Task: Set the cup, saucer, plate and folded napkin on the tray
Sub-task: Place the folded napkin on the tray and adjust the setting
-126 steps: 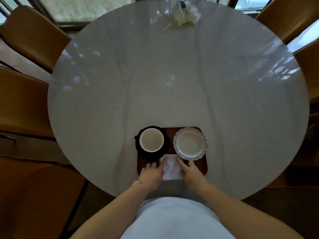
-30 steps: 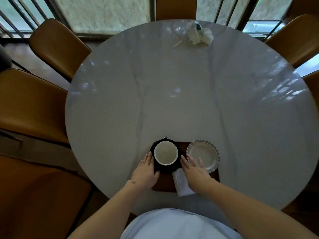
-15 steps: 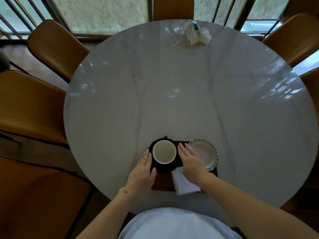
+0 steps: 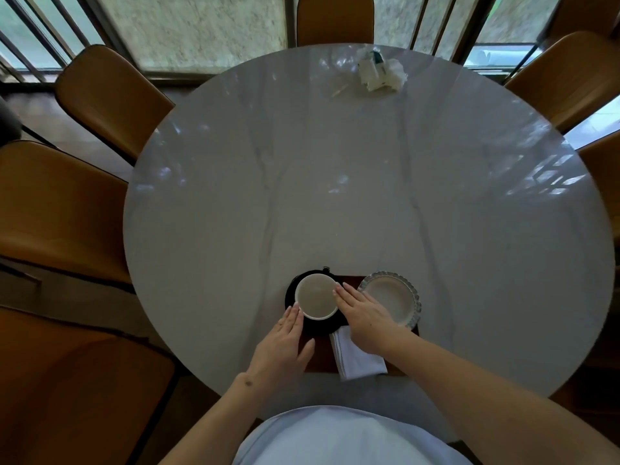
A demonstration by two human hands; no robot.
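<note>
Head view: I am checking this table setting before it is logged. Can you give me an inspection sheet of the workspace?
Surface: round pale marble table, glossy with reflections.
Job's things: white cup on black saucer, scalloped plate and folded napkin, all on the brown tray; the napkin overhangs the tray's near edge.
Clutter: crumpled white packaging at the far edge.
Hands: left hand and right hand, fingers straight, flank the cup; contact unclear.
Cables: nothing seen.
Surroundings: brown chairs around the table, windows behind.
</note>
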